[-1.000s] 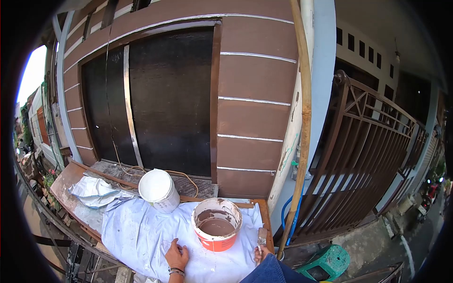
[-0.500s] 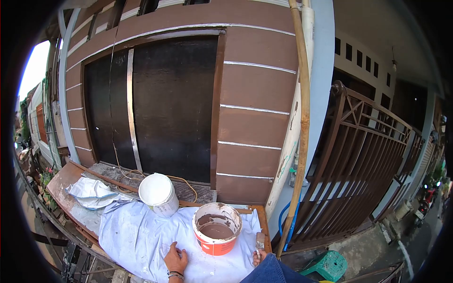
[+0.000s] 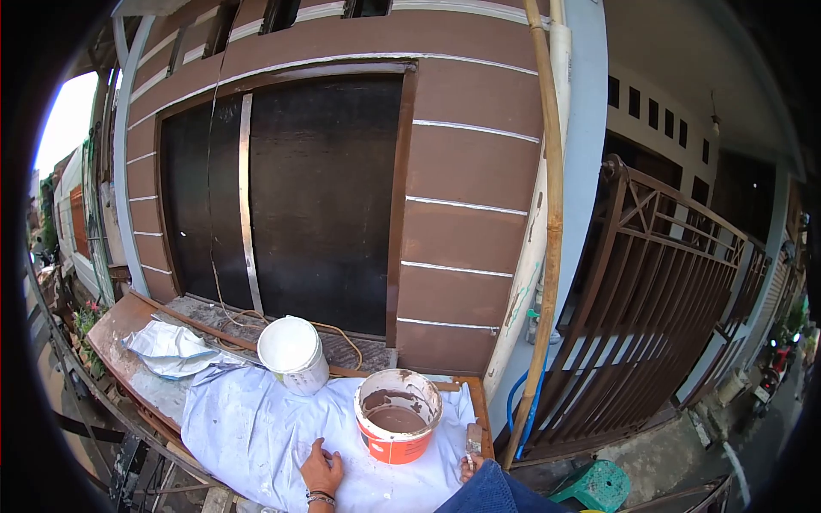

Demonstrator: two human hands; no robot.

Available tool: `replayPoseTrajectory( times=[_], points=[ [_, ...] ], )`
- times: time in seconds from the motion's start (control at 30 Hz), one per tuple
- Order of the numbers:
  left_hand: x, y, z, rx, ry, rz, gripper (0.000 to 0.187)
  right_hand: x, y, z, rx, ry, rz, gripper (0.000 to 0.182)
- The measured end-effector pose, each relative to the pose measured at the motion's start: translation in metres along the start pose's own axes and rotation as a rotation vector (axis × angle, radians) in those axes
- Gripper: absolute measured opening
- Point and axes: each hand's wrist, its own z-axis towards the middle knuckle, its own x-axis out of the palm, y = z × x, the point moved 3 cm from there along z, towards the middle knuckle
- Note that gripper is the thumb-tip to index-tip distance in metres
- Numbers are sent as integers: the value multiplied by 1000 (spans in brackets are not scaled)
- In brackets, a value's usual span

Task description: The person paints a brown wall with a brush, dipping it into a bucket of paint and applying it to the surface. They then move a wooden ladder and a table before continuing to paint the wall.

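My right hand (image 3: 468, 467) is closed on the handle of a paintbrush (image 3: 474, 439), whose brown-stained head points up beside the wooden edge. The blue sleeve covers that forearm. My left hand (image 3: 321, 470), with bracelets at the wrist, hovers over the white cloth (image 3: 235, 427), fingers loosely apart and nothing in them. Between the two hands stands a paint bucket (image 3: 398, 451), orange and white, with brown paint inside and smears around its inner wall. Behind it to the left is a white bucket (image 3: 297, 362), slightly tilted in this view.
A crumpled white sack (image 3: 169, 349) lies on the left of the covered platform. Ahead rises a brown wall (image 3: 466, 222) with white lines and a dark window (image 3: 321, 205). A bamboo pole (image 3: 552, 214) leans at the right, near a green stool (image 3: 599, 485) and a brown gate (image 3: 650, 308).
The view has tilted up slightly and turned a little left, so wall and buckets appear lower and farther right. Both hands keep nearly the same pose, the paintbrush still in the right.
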Motion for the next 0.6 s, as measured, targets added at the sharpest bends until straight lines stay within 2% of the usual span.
replayPoseTrajectory(
  times=[0.1, 0.2, 0.23, 0.33, 0.47, 0.6],
  points=[
    [-4, -4, 0, -30, 32, -3, 46, 12, 3, -11, -66, -41, -36, 34],
    [1, 9, -1, 93, -86, -38, 40, -4, -1, 2, -29, 32, 20, 33],
    [-6, 2, -2, 81, -60, -75, 40, 7, 5, -8, -12, -14, -12, 33],
    [-9, 1, -3, 61, -58, -158, 41, 40, 15, -37, -162, -172, -127, 31],
    [-1, 10, -4, 11, -44, -113, 39, 11, 5, -6, -101, -124, -42, 24],
    [3, 13, -4, 4, -45, -31, 34, 13, 7, -11, -111, -107, -12, 21]
  ],
)
